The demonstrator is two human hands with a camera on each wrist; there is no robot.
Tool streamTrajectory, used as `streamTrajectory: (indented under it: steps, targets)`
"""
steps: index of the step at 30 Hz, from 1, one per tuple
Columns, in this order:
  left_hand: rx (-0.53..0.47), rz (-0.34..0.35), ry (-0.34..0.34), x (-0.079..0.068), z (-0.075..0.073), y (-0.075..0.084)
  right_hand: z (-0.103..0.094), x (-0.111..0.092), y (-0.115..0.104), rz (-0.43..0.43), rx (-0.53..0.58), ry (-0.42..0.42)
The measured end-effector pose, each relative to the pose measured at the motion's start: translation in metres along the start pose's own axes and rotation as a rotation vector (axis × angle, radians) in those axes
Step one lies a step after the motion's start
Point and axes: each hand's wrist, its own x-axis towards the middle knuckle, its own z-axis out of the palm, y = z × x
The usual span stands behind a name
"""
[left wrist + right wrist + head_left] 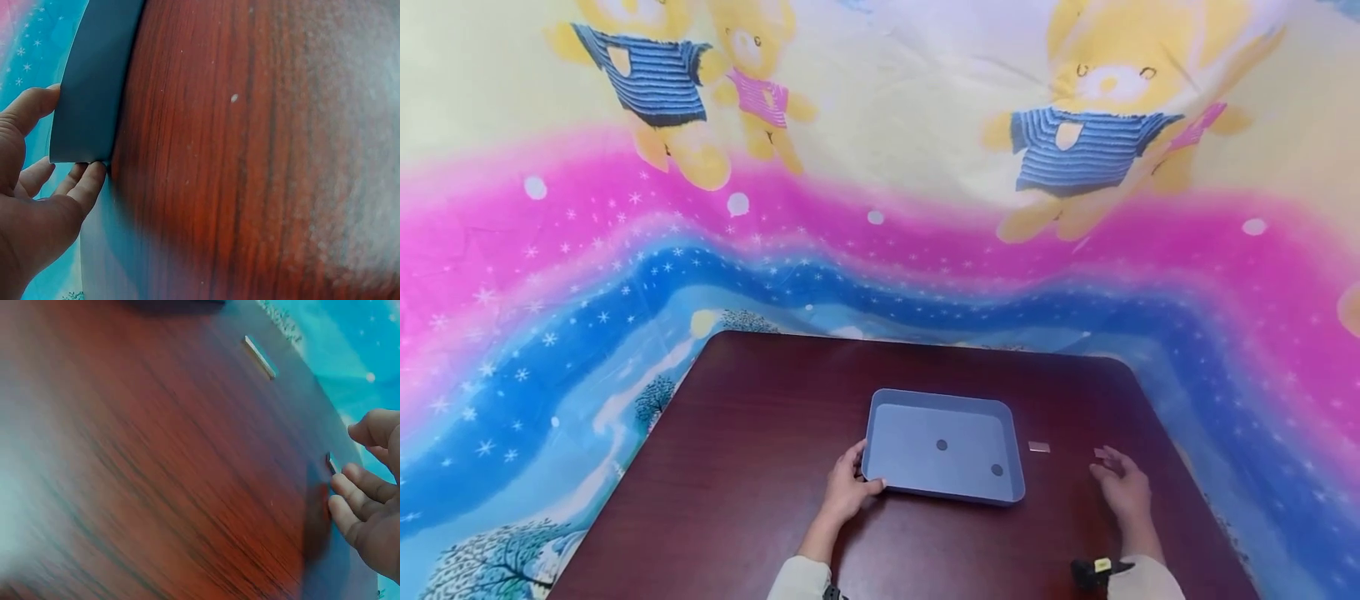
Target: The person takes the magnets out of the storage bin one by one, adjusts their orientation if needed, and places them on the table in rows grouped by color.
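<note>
A shallow blue-grey tray [943, 487] sits on the table. My left hand [848, 490] grips its near left corner, thumb on the front side and fingers along the left side; the left wrist view shows the fingertips against the tray's wall [94, 87]. To the right of the tray lies a small flat rectangular piece [1039, 447], seen nearly edge-on in the right wrist view. Farther right, my right hand [1123, 487] has its fingers at a second small flat piece [1101, 453], partly hidden by them. Its thumb stands apart from that piece [330, 464].
Two dark round discs, one near the middle [942, 445] and one near the right side [997, 470], are on the tray's floor. Beneath everything is a dark red-brown wooden table [760, 417]. A patterned cloth [880, 275] with bears and snowflakes hangs behind it.
</note>
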Motion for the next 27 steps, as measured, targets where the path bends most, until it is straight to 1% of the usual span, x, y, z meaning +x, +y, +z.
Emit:
streamTrajectory:
  steps: [4, 8, 10, 12, 16, 18, 21, 23, 25, 27]
  targets:
    - [-0.003, -0.003, 0.008, 0.002, -0.001, 0.003, 0.003, -0.004, -0.008, -0.042, 0.064, -0.039]
    - [-0.01, -0.006, 0.003, 0.001, -0.001, 0.002, 0.0, -0.016, -0.02, -0.035, 0.07, -0.121]
    - [-0.015, -0.01, -0.004, 0.0, 0.0, 0.001, -0.002, -0.021, -0.023, -0.051, 0.07, -0.143]
    - [-0.022, -0.01, -0.007, -0.001, 0.001, 0.001, -0.003, -0.024, -0.026, -0.068, 0.093, -0.163]
    - [-0.025, -0.004, -0.007, 0.0, 0.002, 0.001, -0.001, -0.024, -0.031, -0.124, 0.114, -0.211]
    - [-0.021, -0.005, -0.006, 0.0, 0.002, 0.0, 0.0, -0.022, -0.033, -0.157, 0.099, -0.249]
    - [-0.016, -0.011, -0.001, 0.0, 0.002, 0.0, 0.004, -0.016, -0.031, -0.219, 0.123, -0.313]
    - [-0.015, -0.005, 0.005, 0.0, 0.002, -0.001, 0.006, -0.015, -0.034, -0.257, 0.126, -0.349]
    - [-0.022, -0.002, 0.006, 0.001, 0.002, -0.002, 0.009, -0.017, -0.04, -0.261, 0.138, -0.374]
    - [-0.026, 0.0, 0.005, 0.001, 0.002, -0.002, 0.013, -0.019, -0.046, -0.257, 0.138, -0.376]
